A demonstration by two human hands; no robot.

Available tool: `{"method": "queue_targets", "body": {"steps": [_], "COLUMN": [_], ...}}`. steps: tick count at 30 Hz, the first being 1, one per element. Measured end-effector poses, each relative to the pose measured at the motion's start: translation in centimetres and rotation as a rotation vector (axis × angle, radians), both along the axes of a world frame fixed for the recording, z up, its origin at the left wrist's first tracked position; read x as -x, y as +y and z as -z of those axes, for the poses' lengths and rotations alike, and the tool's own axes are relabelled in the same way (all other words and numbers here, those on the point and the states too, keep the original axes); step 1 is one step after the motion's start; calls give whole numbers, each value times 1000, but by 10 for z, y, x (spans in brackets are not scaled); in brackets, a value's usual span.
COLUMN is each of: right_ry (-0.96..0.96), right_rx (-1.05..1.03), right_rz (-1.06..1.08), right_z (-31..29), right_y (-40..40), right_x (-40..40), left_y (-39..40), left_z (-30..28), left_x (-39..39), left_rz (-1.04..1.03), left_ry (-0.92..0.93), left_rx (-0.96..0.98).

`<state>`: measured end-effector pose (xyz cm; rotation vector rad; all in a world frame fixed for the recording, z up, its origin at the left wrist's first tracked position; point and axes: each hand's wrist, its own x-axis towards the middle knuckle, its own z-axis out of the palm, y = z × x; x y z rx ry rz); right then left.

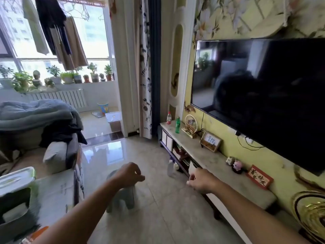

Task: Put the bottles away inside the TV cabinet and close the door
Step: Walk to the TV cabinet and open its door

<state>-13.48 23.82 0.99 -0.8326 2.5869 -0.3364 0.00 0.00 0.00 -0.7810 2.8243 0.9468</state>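
Note:
A low TV cabinet [207, 155] with a pale marble top runs along the right wall under a wall-mounted TV. At its far end stand a clear bottle with a red cap and label [169, 118] and a green bottle [177, 125]. A pale plastic bottle [170, 167] stands on the floor by the cabinet's front. My right hand [202, 182] is at the cabinet's front edge, fingers curled, next to a white door panel [192, 167]; whether it grips the panel is unclear. My left hand [131, 174] hovers over the floor, fingers loosely curled, holding nothing.
A grey stool [123, 199] stands on the tiled floor under my left hand. A sofa [52, 155] with blankets is at the left, a white box [15, 180] in front. Ornaments and a red plaque [260, 179] sit on the cabinet top.

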Motion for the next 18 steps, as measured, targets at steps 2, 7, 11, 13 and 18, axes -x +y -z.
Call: {"method": "queue_targets", "body": {"steps": [2, 7, 11, 13, 18], "right_ry": [-22, -45, -58, -73, -70], "right_rx": [2, 3, 12, 4, -18], "right_rz": [19, 28, 16, -1, 13], "right_z": [3, 16, 32, 37, 45], "right_y": [-21, -81, -130, -155, -213], "right_x": [18, 79, 140, 171, 237], "left_y": [-18, -64, -109, -132, -192], "left_z": [2, 13, 24, 27, 26], "left_x": [18, 83, 146, 177, 240], "left_rz": [20, 30, 53, 45, 46], "left_ry": [-27, -47, -33, -44, -59], "left_rx": [6, -18, 2, 1, 1]}}
